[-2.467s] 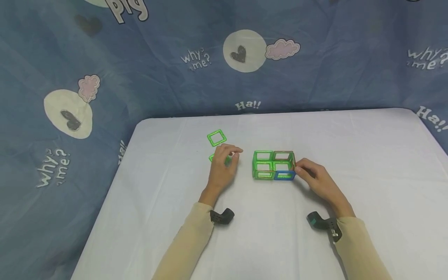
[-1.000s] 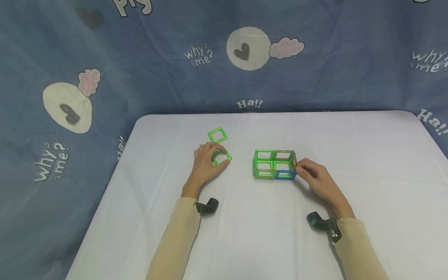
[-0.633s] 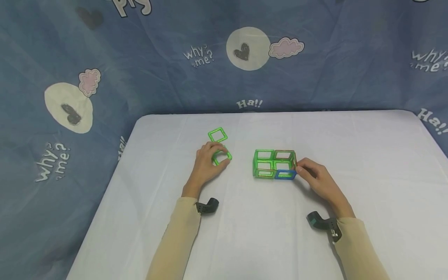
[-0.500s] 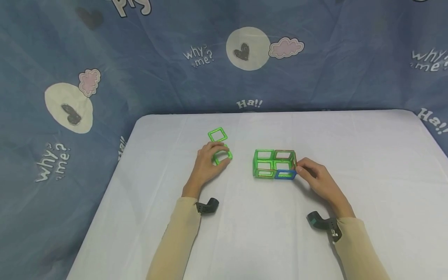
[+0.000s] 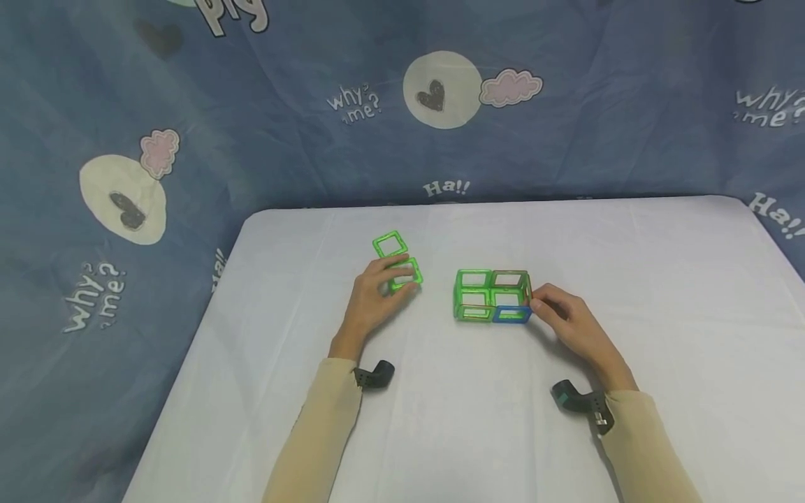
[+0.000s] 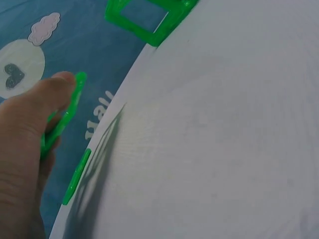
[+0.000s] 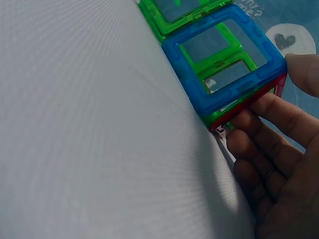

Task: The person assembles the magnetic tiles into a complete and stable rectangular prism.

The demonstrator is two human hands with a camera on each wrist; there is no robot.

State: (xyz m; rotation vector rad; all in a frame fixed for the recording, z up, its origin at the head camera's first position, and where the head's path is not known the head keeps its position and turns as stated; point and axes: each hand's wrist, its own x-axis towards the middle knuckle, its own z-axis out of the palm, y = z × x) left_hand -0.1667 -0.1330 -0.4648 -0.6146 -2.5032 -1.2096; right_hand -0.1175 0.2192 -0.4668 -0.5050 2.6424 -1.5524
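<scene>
My left hand [image 5: 371, 297] pinches a green square magnetic tile [image 6: 65, 119] between thumb and fingers. It is tilted and raised, with a shadow below it in the left wrist view. A second green square tile [image 5: 403, 242] lies flat just behind that hand. To the right stands a box of joined open-frame magnetic tiles [image 5: 492, 297], two cells wide, mostly green. A blue tile [image 7: 180, 69] forms its near right side, and a red tile [image 7: 249, 103] its right end. My right hand [image 5: 569, 321] holds that end, thumb at the blue tile's corner and fingers against the red tile.
A white cloth covers the table [image 5: 465, 419]. Behind and to the left hangs a blue printed curtain [image 5: 283, 154]. Black wrist cameras [image 5: 375, 375] sit on both forearms, below beige sleeves [image 5: 321, 426].
My left hand moved left and down onto the nearer green tile, took hold of it, and now tilts it up and slightly right. The right hand and the box stay in place.
</scene>
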